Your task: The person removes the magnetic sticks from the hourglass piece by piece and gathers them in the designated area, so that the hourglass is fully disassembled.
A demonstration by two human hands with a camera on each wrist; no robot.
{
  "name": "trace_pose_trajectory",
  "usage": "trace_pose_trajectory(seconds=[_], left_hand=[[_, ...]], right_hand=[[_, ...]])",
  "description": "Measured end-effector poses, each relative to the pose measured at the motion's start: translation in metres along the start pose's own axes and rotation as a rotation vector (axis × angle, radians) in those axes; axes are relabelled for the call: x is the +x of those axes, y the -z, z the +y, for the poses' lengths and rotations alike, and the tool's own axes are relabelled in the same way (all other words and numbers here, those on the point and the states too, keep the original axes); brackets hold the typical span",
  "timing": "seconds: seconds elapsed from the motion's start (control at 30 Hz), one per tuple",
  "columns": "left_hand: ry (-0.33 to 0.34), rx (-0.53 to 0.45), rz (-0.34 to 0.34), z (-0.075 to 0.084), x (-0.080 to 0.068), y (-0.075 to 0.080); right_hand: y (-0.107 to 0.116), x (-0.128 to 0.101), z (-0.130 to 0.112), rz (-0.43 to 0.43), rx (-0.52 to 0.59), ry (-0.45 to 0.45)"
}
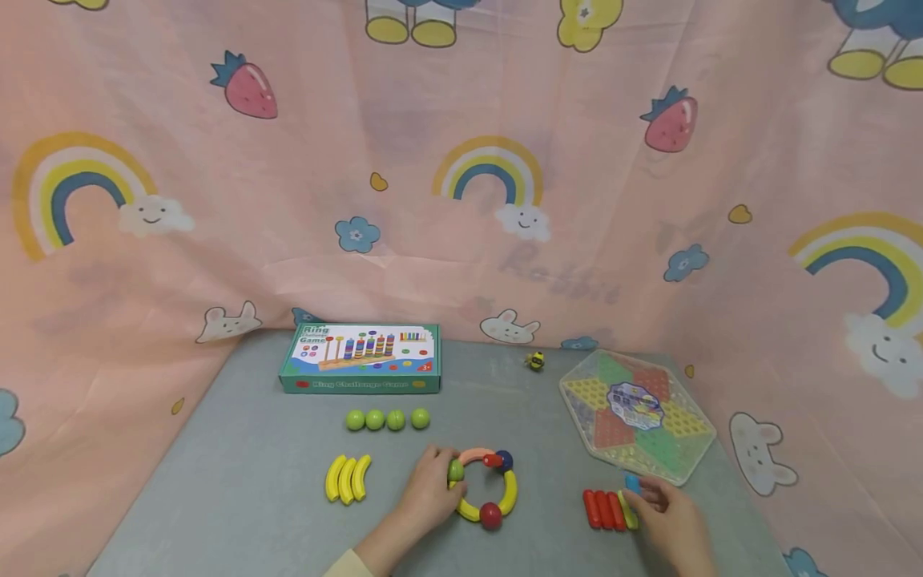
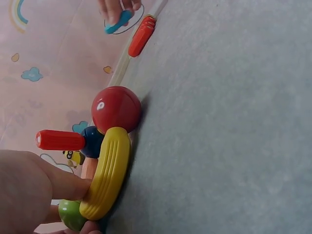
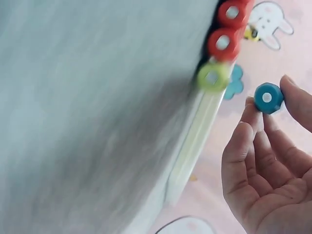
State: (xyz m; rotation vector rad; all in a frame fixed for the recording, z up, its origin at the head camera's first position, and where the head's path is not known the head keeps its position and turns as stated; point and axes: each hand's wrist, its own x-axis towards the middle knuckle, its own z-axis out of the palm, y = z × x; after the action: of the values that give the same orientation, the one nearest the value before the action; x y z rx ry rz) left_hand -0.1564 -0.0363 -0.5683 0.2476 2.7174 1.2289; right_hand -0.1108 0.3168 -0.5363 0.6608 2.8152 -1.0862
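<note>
In the head view my left hand [image 1: 428, 490] grips a ring of magnetic pieces at its green ball [image 1: 456, 470]. Yellow curved sticks [image 1: 509, 493], a pink curved stick [image 1: 476, 454], a red ball [image 1: 490, 515] and a dark blue ball [image 1: 506, 460] form the ring. From the blue ball a short red stick [image 2: 61, 140] juts out, clear in the left wrist view. My right hand [image 1: 676, 521] pinches a blue stick [image 3: 268, 98] between thumb and fingertips, raised above the table. Beside it lie a lime-green stick [image 1: 629, 510] and several red sticks [image 1: 602, 510] in a row.
Several green balls [image 1: 375, 420] line up left of centre, with yellow curved sticks [image 1: 347, 479] nearer. At the back sit a Ring Challenge Game box [image 1: 360, 385] and a small bee figure [image 1: 535, 361]. A hexagonal board-game case [image 1: 634, 437] lies behind my right hand.
</note>
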Motion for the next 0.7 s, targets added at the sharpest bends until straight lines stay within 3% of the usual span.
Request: trace_pose_trajectory(seconds=[0.17,0.43,0.63,0.7], left_hand=[[0.007,-0.006,-0.008,-0.002,0.000,0.001],[0.009,0.001,-0.016,-0.003,-0.002,0.003],[0.037,-0.012,-0.012,-0.001,-0.003,-0.001],[0.044,-0.021,-0.007,0.000,-0.003,-0.003]], right_hand=[[0.003,0.006,0.014,-0.029,-0.088,-0.024],[0.003,0.009,0.017,-0.163,-0.178,-0.056],[0.002,0.007,0.007,-0.079,-0.227,-0.098],[0.004,0.004,-0.003,-0.054,-0.235,-0.074]])
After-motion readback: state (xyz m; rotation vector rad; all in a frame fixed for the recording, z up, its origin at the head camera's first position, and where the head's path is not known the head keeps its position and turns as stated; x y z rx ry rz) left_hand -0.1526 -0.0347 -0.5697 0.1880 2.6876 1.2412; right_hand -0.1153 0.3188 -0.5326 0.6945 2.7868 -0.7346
